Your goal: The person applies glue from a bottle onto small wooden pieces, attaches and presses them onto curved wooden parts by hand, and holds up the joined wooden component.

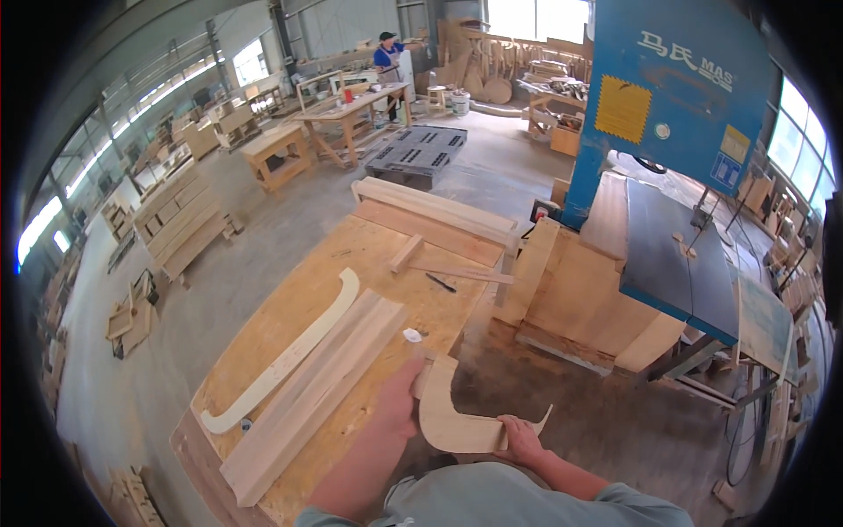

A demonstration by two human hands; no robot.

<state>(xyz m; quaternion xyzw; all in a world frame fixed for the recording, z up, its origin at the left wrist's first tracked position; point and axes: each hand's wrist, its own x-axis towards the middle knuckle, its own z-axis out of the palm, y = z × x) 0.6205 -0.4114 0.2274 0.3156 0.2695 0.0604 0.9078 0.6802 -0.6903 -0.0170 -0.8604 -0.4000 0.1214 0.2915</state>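
A pale curved wooden piece with a hooked end and a thin pointed tip is held in front of my body, just off the near right edge of the workbench. My right hand is closed on its right part, close to the tip. At its upper left side my left hand grips it, the fingertips mostly hidden. On the bench beside my left arm lie a long thick wooden board and a thin S-curved template. A small white object sits near the left hand.
A blue band saw with a dark table stands at the right, wooden boxing beside it. A wooden T-shaped tool and a dark pen-like item lie farther up the bench. Beyond are a grey pallet and a person.
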